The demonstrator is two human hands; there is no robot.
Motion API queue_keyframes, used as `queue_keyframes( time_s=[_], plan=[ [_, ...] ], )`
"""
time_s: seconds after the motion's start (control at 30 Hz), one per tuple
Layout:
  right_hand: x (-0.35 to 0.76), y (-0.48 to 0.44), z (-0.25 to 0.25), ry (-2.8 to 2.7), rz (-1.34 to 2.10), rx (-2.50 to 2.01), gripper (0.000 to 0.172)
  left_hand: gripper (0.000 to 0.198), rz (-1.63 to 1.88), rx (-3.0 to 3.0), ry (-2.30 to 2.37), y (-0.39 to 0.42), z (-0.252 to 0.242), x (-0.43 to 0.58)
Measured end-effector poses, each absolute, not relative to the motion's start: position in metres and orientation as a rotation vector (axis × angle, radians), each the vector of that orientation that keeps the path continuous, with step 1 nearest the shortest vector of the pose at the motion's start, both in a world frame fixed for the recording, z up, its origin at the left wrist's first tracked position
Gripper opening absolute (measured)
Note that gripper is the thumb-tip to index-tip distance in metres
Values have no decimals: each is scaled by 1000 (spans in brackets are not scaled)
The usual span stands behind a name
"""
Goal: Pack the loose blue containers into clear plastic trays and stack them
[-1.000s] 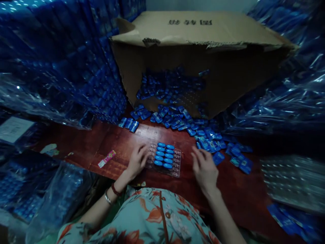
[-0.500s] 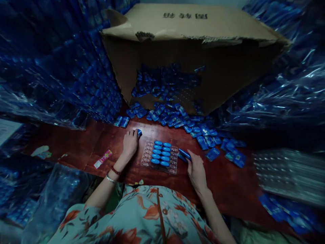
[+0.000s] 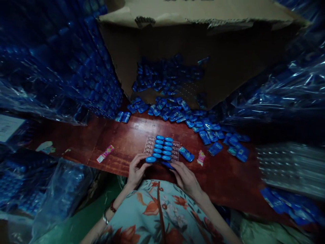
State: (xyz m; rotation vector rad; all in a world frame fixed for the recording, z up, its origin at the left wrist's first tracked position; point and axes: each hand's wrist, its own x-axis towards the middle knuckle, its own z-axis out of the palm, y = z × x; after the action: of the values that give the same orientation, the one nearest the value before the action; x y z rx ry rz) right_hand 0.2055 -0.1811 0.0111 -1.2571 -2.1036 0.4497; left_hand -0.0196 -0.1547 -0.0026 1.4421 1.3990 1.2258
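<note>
We observe a clear plastic tray (image 3: 175,149) with moulded cells, lying flat on the glossy red-brown wooden table (image 3: 119,142) in front of the wearer. Its middle carries ten glossy bright-blue oval capsules (image 3: 167,148) in two columns of five; the outer cells we see are bare and transparent.

The left hand (image 3: 135,173) pinches one more blue oval capsule (image 3: 150,159) between thumb and fingers at the tray's near left corner. The right hand (image 3: 188,178) has its fingers drawn together on a flat dark-blue piece (image 3: 167,165) at the near edge; this is mostly covered, and we cannot tell whether it is a packet or a wrapper.

The hands and held items hide part of the tray's near edge. The brown cardboard box (image 3: 116,54) is cut off at the top and its interior is in deep shadow.

Just right of the tray lies a printed blue packet (image 3: 186,154), between it and a small pink wrapper (image 3: 201,158). Beyond, we record a heap of blue packets (image 3: 175,113) spilling from the box; at far right, blurred, stacked clear trays (image 3: 286,173). A pink-and-white strip (image 3: 105,154) lies well left.
</note>
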Motion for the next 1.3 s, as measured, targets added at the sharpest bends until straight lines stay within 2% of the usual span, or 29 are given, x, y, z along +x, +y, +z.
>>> queue_keyframes(
  time_s=[0.13,0.3,0.43,0.6,0.8,0.93,1.07,1.3],
  plan=[
    [204,-171,13,-2264,405,-1260,37,11,1132,1564,1297,-150,-14,-13],
    [205,-167,14,-2222,502,-1306,30,13,1063,1531,1444,-148,-19,-18],
    [208,-168,15,-2178,498,-1211,34,15,1055,1397,1414,-143,-13,-19],
    [215,-178,12,-2097,500,-1175,33,35,1049,832,1403,-135,-7,-18],
    [216,-190,1,-1735,712,-1433,15,58,1087,778,1340,-136,-12,-16],
    [216,-193,-7,-1437,992,-1525,18,39,1071,986,1392,-142,-14,-17],
    [217,-194,-11,-1098,1218,-1491,28,21,1077,1599,1312,-145,-13,-23],
    [213,-190,-2,-618,1472,-1529,38,36,801,2359,1010,-137,-9,-34]
  ],
)
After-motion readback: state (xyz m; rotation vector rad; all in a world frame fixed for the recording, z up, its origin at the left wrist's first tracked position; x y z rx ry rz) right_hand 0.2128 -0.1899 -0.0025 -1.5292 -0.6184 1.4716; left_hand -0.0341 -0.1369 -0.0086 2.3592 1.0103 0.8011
